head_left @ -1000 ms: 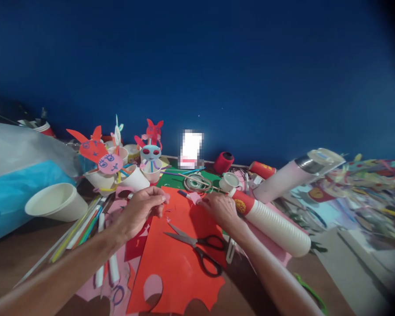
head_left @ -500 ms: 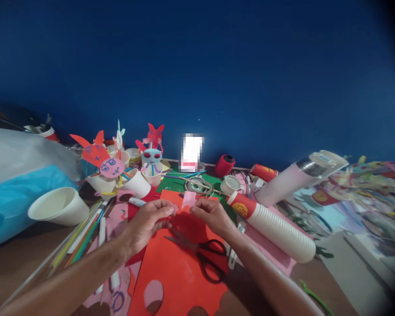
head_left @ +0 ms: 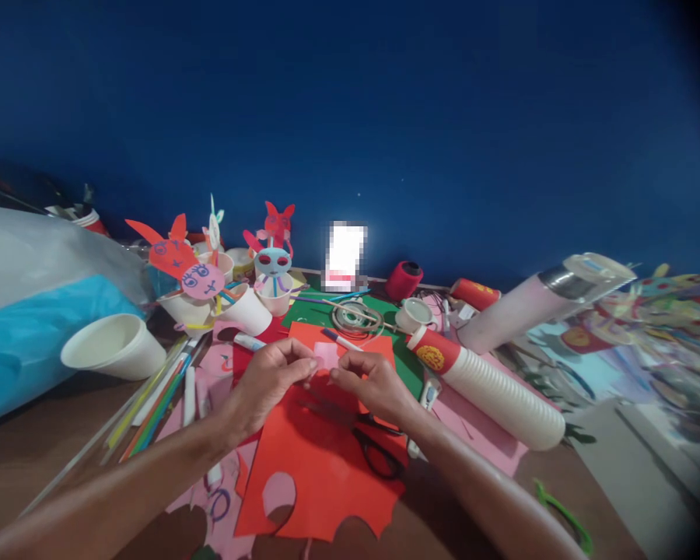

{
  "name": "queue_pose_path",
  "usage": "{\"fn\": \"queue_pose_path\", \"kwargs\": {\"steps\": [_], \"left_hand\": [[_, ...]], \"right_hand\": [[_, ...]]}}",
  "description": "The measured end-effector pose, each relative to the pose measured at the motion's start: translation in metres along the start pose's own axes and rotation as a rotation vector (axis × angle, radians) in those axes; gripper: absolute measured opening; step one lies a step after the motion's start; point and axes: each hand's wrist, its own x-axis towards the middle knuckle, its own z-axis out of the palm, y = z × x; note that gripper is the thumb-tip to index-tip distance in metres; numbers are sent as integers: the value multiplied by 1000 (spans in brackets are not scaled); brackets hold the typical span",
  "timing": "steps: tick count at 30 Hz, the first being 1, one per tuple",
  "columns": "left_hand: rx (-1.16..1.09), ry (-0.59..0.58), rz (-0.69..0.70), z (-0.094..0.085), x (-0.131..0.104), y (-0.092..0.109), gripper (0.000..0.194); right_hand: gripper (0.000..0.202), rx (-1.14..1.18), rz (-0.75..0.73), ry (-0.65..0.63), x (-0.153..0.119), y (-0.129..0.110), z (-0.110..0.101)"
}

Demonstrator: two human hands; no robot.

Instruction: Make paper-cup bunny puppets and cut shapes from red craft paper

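My left hand (head_left: 283, 373) is closed in a pinch, with a small pink paper piece (head_left: 319, 362) at its fingertips. Just to its right, my right hand (head_left: 367, 379) is also pinched; whatever lies between those fingers is too small to make out. Behind the fingertips a pink paper strip (head_left: 328, 350) rests on the orange-red paper sheet (head_left: 327, 459), whose front edge has curved cut-outs. Black-handled scissors (head_left: 379, 455) lie on that sheet below my hands, partly covered by my right hand. A pink paper oval (head_left: 279, 491) shows near the front of the sheet.
Paper figures (head_left: 201, 281) stand in white cups at the back left. An open paper cup (head_left: 113, 346) and coloured sticks (head_left: 157, 400) lie left. On the right are a stack of paper cups (head_left: 495, 393), a tumbler (head_left: 525, 311) and a green pipe cleaner (head_left: 565, 517).
Both hands have shifted slightly, fingertips staying close together. My right hand now covers more of the scissors. The whole view has tilted a little, moving the scene up and right.
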Motion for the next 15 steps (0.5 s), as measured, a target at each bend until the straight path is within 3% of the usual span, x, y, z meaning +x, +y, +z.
{"fn": "queue_pose_path", "kwargs": {"steps": [5, 10, 15], "left_hand": [[80, -11, 18, 1, -1, -6, 8], [123, -26, 67, 1, 0, -12, 7], [29, -62, -5, 4, -1, -8, 19]], "right_hand": [[33, 295, 43, -29, 0, 3, 7], [28, 297, 97, 39, 2, 5, 13], [22, 331, 101, 24, 3, 6, 14]]}}
